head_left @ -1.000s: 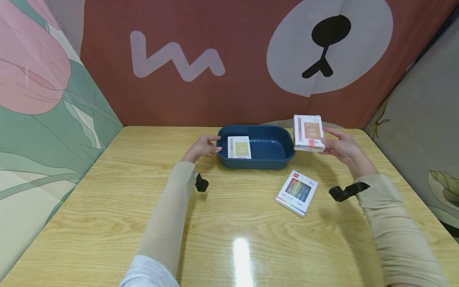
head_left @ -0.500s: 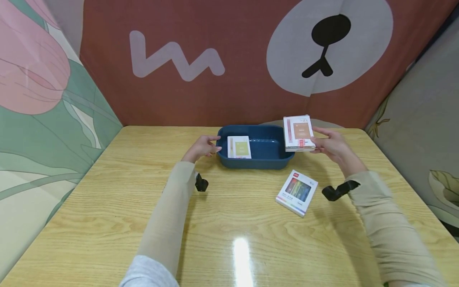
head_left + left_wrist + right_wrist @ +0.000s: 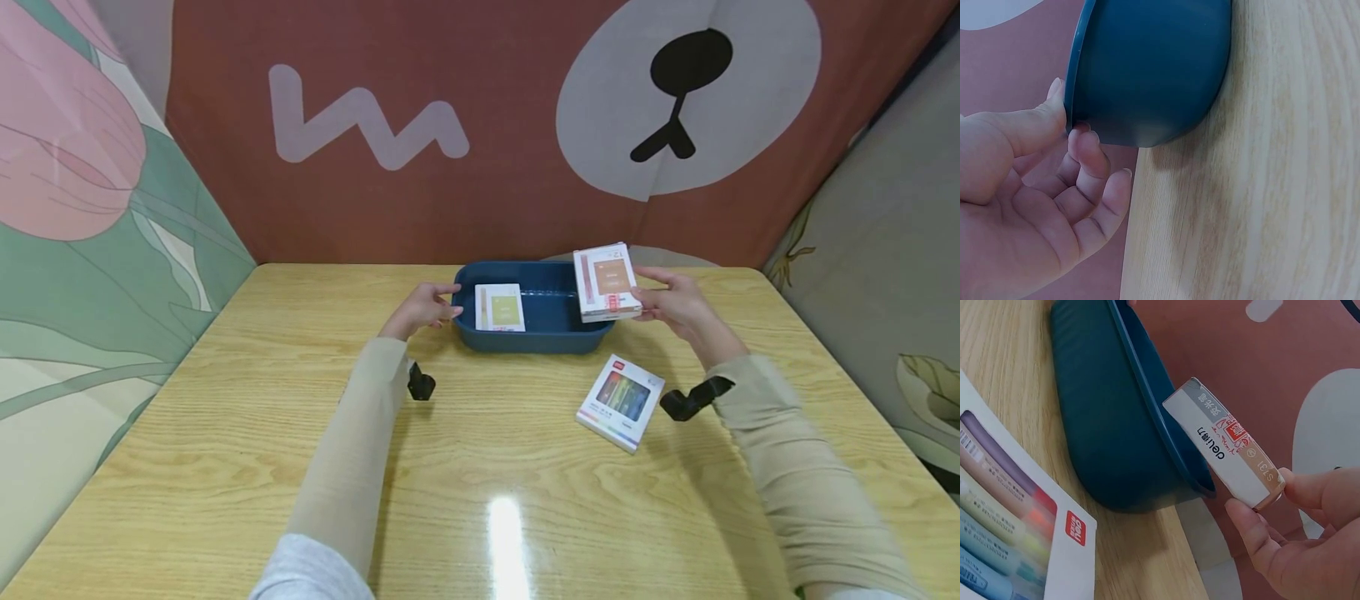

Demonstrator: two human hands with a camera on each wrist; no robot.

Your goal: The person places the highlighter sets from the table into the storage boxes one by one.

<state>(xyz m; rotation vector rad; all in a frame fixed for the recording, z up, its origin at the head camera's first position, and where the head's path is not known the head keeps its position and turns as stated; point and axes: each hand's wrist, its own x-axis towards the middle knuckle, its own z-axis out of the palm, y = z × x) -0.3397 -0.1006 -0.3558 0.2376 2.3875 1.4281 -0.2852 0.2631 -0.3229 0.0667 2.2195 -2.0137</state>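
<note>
My left hand (image 3: 422, 310) pinches the left rim of a dark blue plastic bin (image 3: 1147, 69), thumb over the rim and fingers against the outer wall. With thumb and fingertips my right hand (image 3: 675, 308) grips the right edge of a white box with an orange panel (image 3: 611, 279). It is held tilted over the right end of the bin, as the right wrist view also shows; its end face (image 3: 1225, 444) bears red and grey print. Inside the bin, at the left, lies a white box with a yellow-green panel (image 3: 500, 308).
A white box of highlighters (image 3: 621, 403), colours showing through its window, lies on the wooden table (image 3: 300, 400) in front of the bin's right end. Behind the table's back edge hangs a red-brown patterned cloth (image 3: 375, 208).
My right hand has carried the orange-panelled box left, from beside the bin to over its right end. My left hand has stayed on the rim.
</note>
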